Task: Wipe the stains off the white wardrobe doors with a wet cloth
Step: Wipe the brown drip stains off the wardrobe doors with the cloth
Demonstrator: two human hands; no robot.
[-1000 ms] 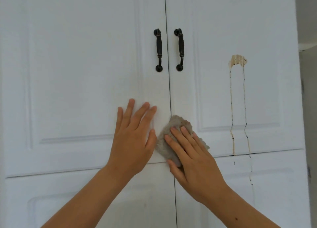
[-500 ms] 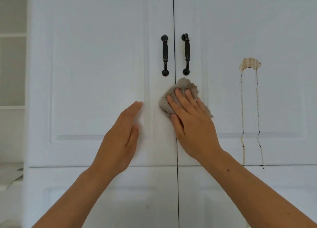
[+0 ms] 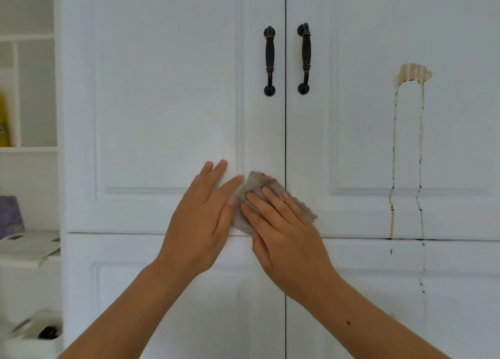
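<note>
lowered, crumpled grey cloth (image 3: 257, 185) lies under flat right hand (image 3: 287, 240); left hand (image 3: 197, 228) flat beside

right hand (image 3: 286, 239), cloth (image 3: 257, 183): slid lower on doors (image 3: 162, 88) | left hand (image 3: 197, 223): shifted right, now touching cloth

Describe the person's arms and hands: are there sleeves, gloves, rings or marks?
Both forearms are bare, with no sleeves in view. The left hand and right hand wear no gloves, rings or watch. A small dark spot sits on the right forearm.
</note>
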